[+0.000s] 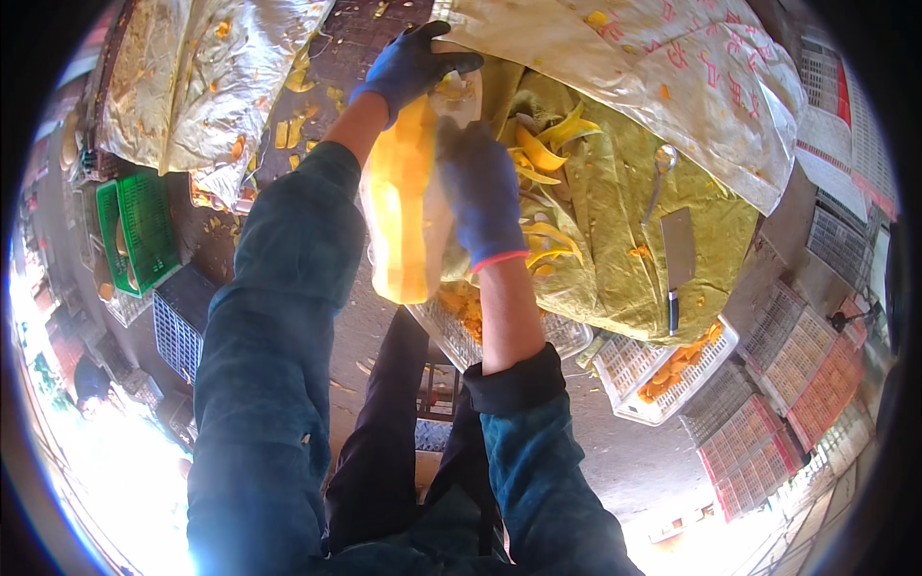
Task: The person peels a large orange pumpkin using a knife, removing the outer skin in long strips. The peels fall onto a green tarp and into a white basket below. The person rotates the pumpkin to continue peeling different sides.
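Note:
A long, partly peeled squash, orange-yellow where its skin is off, slants away from me over the table's near edge. My left hand, in a blue work glove, grips its far end, thumb and fingers apart around it. My right hand, in a blue glove with a red cuff, is closed in a fist against the squash's right side. Whatever may be inside that fist is hidden, and the fist is slightly blurred. Curled strips of yellow peel lie just right of it on a yellowish cloth.
A cleaver and a metal spoon lie on the cloth. Below the edge are a white crate with orange pieces and another crate. Green and dark blue crates stand left. Stacked crates stand right.

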Tool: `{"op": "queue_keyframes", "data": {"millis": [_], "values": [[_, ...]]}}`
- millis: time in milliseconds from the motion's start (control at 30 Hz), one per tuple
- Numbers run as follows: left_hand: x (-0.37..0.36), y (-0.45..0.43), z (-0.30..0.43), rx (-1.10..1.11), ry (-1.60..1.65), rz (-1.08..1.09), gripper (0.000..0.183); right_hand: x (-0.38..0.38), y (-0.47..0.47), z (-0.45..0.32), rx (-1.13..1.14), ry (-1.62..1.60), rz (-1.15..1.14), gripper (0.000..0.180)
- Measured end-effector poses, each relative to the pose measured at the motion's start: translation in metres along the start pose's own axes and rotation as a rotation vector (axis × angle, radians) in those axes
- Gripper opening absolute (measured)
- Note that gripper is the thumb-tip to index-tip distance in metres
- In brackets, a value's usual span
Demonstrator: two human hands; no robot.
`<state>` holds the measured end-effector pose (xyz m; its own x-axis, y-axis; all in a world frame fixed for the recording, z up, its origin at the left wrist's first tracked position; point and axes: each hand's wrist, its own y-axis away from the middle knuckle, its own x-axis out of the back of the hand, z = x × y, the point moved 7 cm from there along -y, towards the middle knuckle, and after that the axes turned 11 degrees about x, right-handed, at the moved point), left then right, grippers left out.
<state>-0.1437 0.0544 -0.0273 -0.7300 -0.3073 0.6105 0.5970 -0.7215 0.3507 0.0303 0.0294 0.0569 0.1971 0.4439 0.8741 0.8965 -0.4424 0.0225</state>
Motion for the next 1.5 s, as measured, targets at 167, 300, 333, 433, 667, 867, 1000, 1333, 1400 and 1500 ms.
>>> {"op": "queue_keyframes", "data": {"millis": [167,300,333,433,667,867,1000,1333,1400,1500], "values": [[-0.009,-0.011,-0.021,-0.072,0.013,-0.12,0.088,0.001,0.012,0.0,0.0,-0.154,0.108,0.015],[-0.019,0.001,-0.041,0.088,0.127,-0.168,0.082,-0.007,0.027,-0.001,-0.096,-0.223,0.054,0.027],[-0.02,0.006,-0.039,0.066,0.114,-0.169,0.078,-0.008,0.028,-0.002,-0.098,-0.218,0.049,0.032],[0.009,0.011,-0.051,-0.125,0.217,-0.09,0.061,-0.007,0.03,-0.003,-0.166,-0.36,0.101,0.038],[-0.034,0.283,-0.295,0.749,1.02,-0.019,0.047,-0.045,0.067,0.013,-0.105,-0.384,0.238,0.035],[-0.116,0.349,-0.258,0.711,1.413,-0.103,0.061,-0.056,0.063,0.006,-0.124,-0.335,0.328,0.027],[-0.135,0.356,-0.2,0.612,1.433,-0.014,0.064,-0.047,0.018,0.013,-0.161,-0.493,0.221,0.032],[-0.148,0.286,-0.063,0.177,0.789,0.11,0.031,-0.004,-0.082,0.0,0.303,0.0,0.008,0.041],[-0.124,0.272,-0.051,0.332,0.911,0.01,0.024,0.014,-0.057,0.034,0.249,0.021,-0.005,0.038],[-0.064,0.25,-0.082,0.322,0.704,0.238,0.029,0.018,-0.04,0.02,0.285,-0.003,0.061,0.034]]}}
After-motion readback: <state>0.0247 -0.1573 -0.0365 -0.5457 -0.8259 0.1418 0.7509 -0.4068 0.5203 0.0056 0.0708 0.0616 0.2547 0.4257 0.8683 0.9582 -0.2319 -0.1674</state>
